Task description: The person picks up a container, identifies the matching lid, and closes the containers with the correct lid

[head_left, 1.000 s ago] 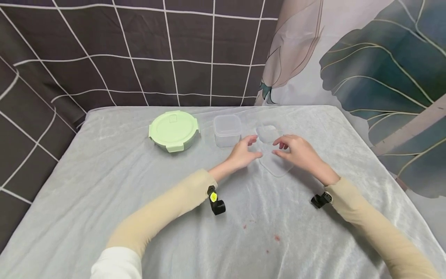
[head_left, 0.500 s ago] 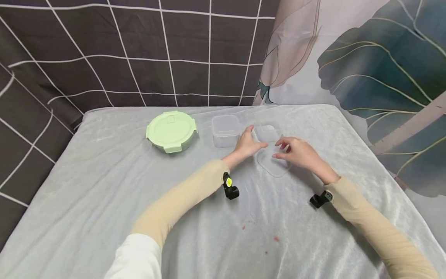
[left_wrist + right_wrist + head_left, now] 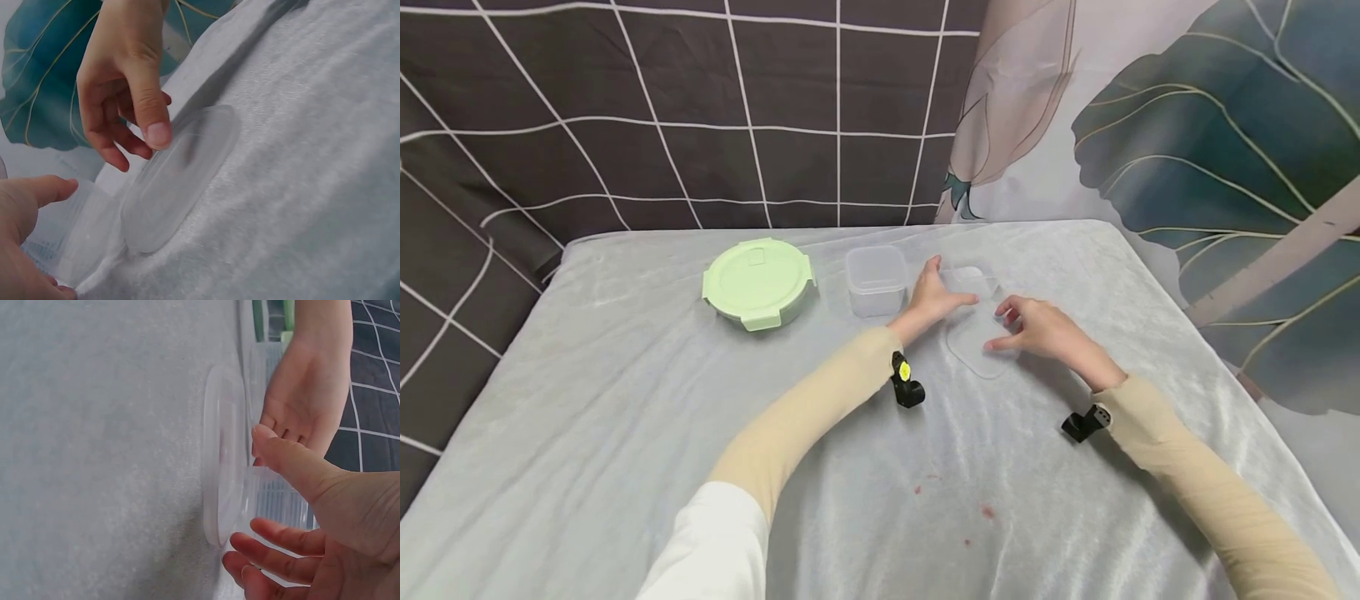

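Note:
A clear square lid (image 3: 973, 354) lies flat on the cloth, with a clear plastic container (image 3: 979, 283) just behind it. My left hand (image 3: 931, 296) is at the container's left side, thumb extended over its front and fingers spread away behind. In the left wrist view, that thumb is close to the container (image 3: 94, 231). My right hand (image 3: 1041, 329) hovers over the lid's right side, fingers loosely bent and holding nothing. The right wrist view shows its thumb and fingers apart, with the lid (image 3: 215, 469) beyond and the left hand (image 3: 309, 394) opposite.
To the left of the left hand stands a lidded translucent square container (image 3: 877, 282). Farther left is a round container with a green clip lid (image 3: 758, 283). Grey cloth (image 3: 850, 500) covers the table, with dark gridded curtain (image 3: 700, 108) behind.
My left hand has moved right and farther back, from the lid's left edge to the clear container's side. The right hand stays nearly in place over the lid. The head view has shifted slightly.

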The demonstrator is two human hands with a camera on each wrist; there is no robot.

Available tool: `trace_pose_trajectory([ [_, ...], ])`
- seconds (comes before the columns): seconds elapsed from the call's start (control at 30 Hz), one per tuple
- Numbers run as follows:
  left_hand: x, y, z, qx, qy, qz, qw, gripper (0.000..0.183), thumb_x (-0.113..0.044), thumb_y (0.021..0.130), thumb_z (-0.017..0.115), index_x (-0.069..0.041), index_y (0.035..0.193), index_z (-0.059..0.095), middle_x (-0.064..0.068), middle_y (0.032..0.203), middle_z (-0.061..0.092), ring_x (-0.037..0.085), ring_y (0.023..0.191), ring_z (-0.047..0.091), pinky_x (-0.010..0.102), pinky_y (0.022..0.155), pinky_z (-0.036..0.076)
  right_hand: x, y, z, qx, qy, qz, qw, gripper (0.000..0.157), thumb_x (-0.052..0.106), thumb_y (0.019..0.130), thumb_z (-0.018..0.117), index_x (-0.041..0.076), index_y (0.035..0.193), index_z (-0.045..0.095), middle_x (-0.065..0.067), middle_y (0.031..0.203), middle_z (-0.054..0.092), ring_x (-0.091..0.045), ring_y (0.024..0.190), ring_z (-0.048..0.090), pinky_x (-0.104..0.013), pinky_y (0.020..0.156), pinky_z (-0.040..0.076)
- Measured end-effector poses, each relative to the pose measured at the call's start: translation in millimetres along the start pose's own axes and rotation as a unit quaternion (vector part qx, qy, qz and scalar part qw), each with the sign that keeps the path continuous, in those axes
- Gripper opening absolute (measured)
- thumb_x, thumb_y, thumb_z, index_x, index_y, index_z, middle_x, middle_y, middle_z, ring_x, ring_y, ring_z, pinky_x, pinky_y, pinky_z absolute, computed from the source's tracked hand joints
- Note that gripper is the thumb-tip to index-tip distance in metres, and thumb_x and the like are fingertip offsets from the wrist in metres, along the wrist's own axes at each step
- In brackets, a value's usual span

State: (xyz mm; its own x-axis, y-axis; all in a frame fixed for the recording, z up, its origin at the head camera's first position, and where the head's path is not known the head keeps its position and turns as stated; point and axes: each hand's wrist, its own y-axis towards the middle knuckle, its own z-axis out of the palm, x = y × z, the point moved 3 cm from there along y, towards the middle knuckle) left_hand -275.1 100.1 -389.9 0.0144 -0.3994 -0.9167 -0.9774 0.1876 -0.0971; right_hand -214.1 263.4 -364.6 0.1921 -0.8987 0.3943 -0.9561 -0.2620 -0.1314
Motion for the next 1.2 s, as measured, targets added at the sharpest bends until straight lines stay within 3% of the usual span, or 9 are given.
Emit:
trace_pose_trajectory([
  [0.3,-1.4,5.0,-4.4,-0.017,-0.007,-0.021,0.9996,0.095,-0.018,0.075,0.082,-0.004,0.149,0.024,0.014,0.152,0.037,0.026,0.139,0.039,0.032,0.115,0.034,3.3,4.8,7.3,0.009,-0.004,0.007,1.0,0.053,0.036,0.073,0.082,0.0,0.105,0.06,-0.016,0.096,0.066,-0.026,0.085,0.062,-0.042,0.077,0.05],
  [0.73,2.1,7.7,-3.5,-0.006,-0.033,-0.009,0.9994,0.091,-0.017,0.077,0.081,-0.005,0.149,0.026,0.013,0.153,0.036,0.024,0.14,0.037,0.03,0.116,0.032,2.0,8.1,10.9,0.027,-0.012,0.019,0.999,0.055,0.032,0.072,0.083,-0.002,0.11,0.061,-0.014,0.093,0.064,-0.025,0.084,0.06,-0.041,0.076,0.049],
  [0.97,3.9,5.0,-5.8,-0.011,-0.033,-0.007,0.9994,0.091,-0.02,0.076,0.081,-0.006,0.148,0.027,0.012,0.151,0.038,0.024,0.138,0.039,0.031,0.115,0.033,0.6,5.3,0.6,0.019,-0.003,0.008,1.0,0.041,0.025,0.073,0.082,-0.001,0.096,0.061,-0.011,0.084,0.062,-0.022,0.076,0.056,-0.033,0.069,0.045],
  [1.2,5.8,1.6,-7.6,-0.007,-0.031,-0.002,0.9995,0.091,-0.02,0.076,0.081,-0.007,0.148,0.027,0.012,0.15,0.041,0.024,0.137,0.041,0.032,0.115,0.034,-0.9,2.7,-10.5,0.02,0.03,-0.017,0.999,0.032,0.016,0.08,0.076,-0.003,0.102,0.062,-0.014,0.088,0.066,-0.024,0.083,0.061,-0.031,0.073,0.047],
])
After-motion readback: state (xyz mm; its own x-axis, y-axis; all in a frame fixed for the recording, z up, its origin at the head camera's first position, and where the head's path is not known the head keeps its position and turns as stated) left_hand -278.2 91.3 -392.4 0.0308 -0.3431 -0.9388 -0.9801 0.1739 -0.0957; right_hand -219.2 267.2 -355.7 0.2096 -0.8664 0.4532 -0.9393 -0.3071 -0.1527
